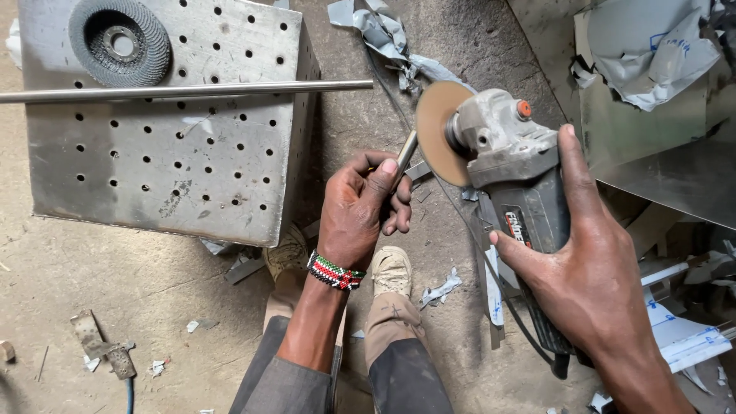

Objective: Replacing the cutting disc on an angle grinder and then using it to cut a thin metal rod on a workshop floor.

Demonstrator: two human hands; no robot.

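My right hand point(590, 268) grips the dark body of a grey angle grinder point(506, 149), which points up and left. A tan round disc point(438, 130) sits on its head, seen edge-on. My left hand point(360, 203), with a beaded band at the wrist, is closed around a small metal spanner point(406, 152) whose tip reaches the back of the disc. Both hands hover over the dusty concrete floor, above my shoes point(391, 270).
A perforated steel box point(169, 161) stands at upper left with a grey flap disc point(119, 40) and a long steel rod point(184, 90) lying on it. Sheet metal pieces point(675, 169) and torn film point(652, 54) lie at right. Scraps litter the floor.
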